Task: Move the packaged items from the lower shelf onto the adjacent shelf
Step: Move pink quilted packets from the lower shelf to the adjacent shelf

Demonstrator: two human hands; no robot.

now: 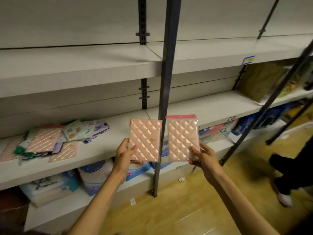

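Holding one pink pack each, left hand (126, 152) pinches pack (144, 139), right hand (202, 156) pinches another (182, 139); a pile (50, 141) remains on the shelf (101, 150).

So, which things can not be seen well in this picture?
- Head view, pile on the shelf: packs overlap, so the count is unclear.
- Blue packs below: the shelf edge hides their tops; print is too blurred to read.
- Price tag: too small to read.
- Pole: covers the gap between the two pink packs held by the left hand and right hand.
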